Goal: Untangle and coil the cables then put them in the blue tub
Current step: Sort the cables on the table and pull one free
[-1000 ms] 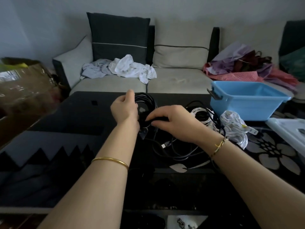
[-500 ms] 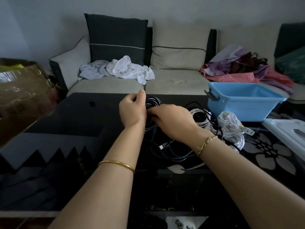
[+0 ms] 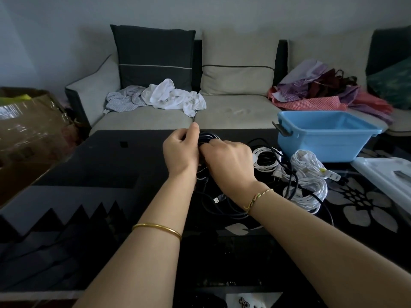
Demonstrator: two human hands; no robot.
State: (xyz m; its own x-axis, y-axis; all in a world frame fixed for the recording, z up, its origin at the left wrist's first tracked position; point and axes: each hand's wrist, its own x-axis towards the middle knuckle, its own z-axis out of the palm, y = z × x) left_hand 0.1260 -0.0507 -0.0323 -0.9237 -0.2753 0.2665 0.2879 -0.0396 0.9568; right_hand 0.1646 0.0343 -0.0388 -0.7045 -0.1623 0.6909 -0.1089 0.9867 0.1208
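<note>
A black cable coil (image 3: 208, 137) is held upright above the dark table (image 3: 106, 165), mostly hidden behind my hands. My left hand (image 3: 180, 152) grips its left side, thumb and finger pinching near the top. My right hand (image 3: 229, 163) curls over the coil's right side, fingers tucked against it. Loose black cable (image 3: 222, 207) with a USB plug trails on the table under my right wrist. To the right lie tangled white cables (image 3: 309, 183) mixed with black ones. The blue tub (image 3: 322, 141) stands at the table's far right and looks empty.
A sofa (image 3: 233, 112) with cushions and crumpled clothes runs behind the table. A cardboard box (image 3: 29, 121) sits at the left. A white lid or tray (image 3: 387, 176) lies at the right edge beside the tub. The table has a flower pattern at right.
Both hands have closed together around the black coil, the right hand sliding left over it. The camera view shifted slightly; the other cables and tub stayed put.
</note>
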